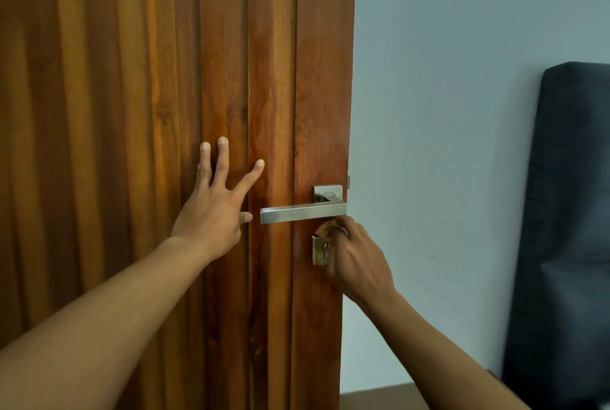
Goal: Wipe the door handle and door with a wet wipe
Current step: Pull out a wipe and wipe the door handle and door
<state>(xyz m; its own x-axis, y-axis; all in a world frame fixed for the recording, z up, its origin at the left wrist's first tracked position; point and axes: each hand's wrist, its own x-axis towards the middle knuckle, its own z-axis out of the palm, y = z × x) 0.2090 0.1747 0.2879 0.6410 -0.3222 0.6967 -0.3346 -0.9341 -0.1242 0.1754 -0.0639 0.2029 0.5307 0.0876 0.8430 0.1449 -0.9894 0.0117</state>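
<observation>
Your left hand (211, 211) lies flat on the door (132, 112), fingers spread, just left of the handle (302, 213). Your right hand (356, 261) curls around the blurred wipe (325, 229), pressing it against the lock plate (318, 254) directly under the handle.

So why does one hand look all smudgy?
Head view: the right hand is motion-blurred, and so is the wet wipe it grips, beside the keyhole plate. The left hand, flat on the wooden door, is sharp. Damp patches look darker above the door handle.
</observation>
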